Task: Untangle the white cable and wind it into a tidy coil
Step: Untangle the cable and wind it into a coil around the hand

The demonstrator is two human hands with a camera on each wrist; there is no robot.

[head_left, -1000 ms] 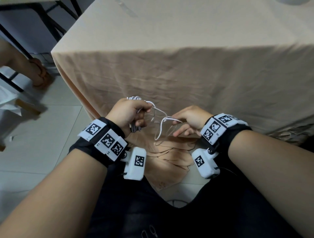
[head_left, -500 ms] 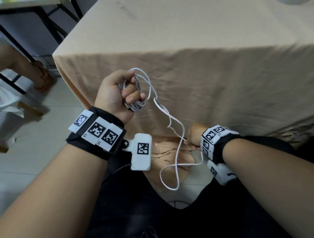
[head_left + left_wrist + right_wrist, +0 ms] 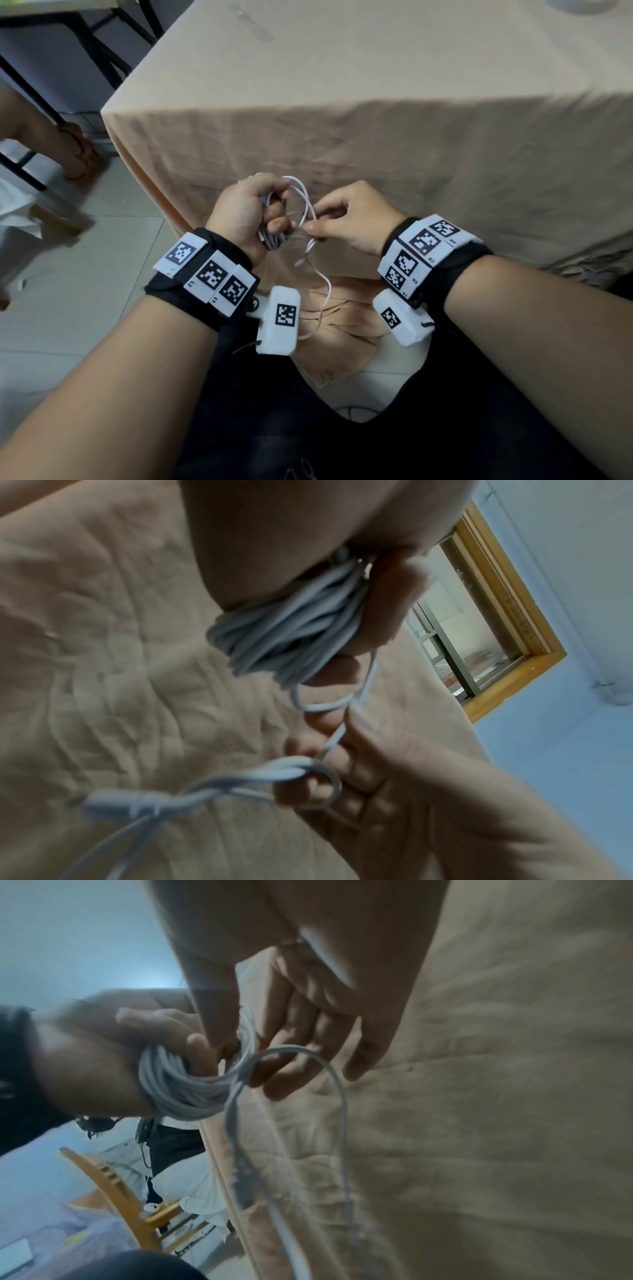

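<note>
The winding looks well along. The left hand (image 3: 248, 212) has its fingers curled round a thick bundle of finished turns of the white cable (image 3: 274, 236), held in front of the draped side of the table (image 3: 445, 164); the left wrist view shows many strands packed together under those fingers (image 3: 394, 610). Just right of that bundle a fresh loop arcs over toward the right hand (image 3: 346, 219), whose thumb and forefinger pinch the strand close beside the left hand's knuckles. Below the two hands a short tail hangs loose with a twisted stretch and the plug (image 3: 243, 1191) on its end, so by my reading a turn or two and that little snarl are what remains, along with tucking the end.

Against half a second ago, the right hand has risen from low down near the lap to meet the left, the left hand has dropped somewhat, and the long slack loop that dangled beneath them has shrunk to the short tail; a second ago the hands were similarly close together
</note>
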